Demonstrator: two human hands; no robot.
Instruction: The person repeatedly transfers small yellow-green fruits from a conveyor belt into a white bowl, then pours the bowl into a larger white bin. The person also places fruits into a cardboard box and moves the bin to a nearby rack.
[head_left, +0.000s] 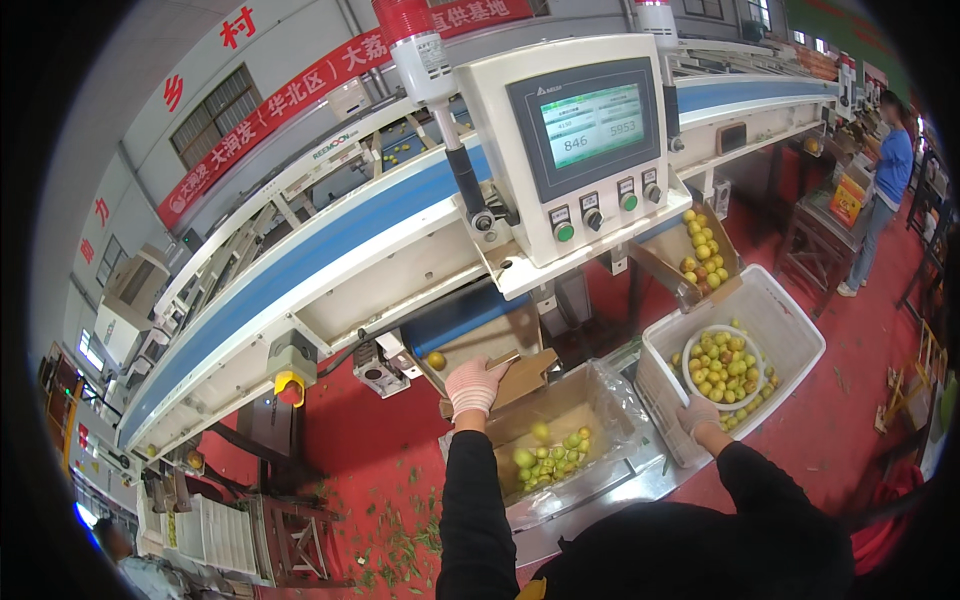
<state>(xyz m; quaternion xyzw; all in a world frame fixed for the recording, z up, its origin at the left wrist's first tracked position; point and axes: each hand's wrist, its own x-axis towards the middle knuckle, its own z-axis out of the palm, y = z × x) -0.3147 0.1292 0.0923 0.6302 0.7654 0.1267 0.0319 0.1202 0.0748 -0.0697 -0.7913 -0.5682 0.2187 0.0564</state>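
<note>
My left hand (472, 386), in a pale striped glove, grips a cardboard flap (525, 379) at the lower end of a chute (480, 337). One yellow fruit (436, 360) lies in that chute, left of the hand. Below stands a cardboard box (577, 418) with a clear plastic liner (616, 386). Green jujube-like fruits (555, 461) lie in it, and a blurred one (540, 431) appears in mid-air above them. My right hand (699, 417), also gloved, holds the near-left rim of a white plastic crate (795, 337). Inside, a round white container (701, 394) is full of yellow-green fruits (724, 367), with more fruits around it.
A control panel with a screen (592, 127) overhangs the chutes, in front of a blue conveyor (337, 240). Fruits fill a second chute (664, 244) at right. A red emergency stop button (291, 391) projects at left. Leaves (397, 536) litter the red floor. A person (889, 165) stands far right.
</note>
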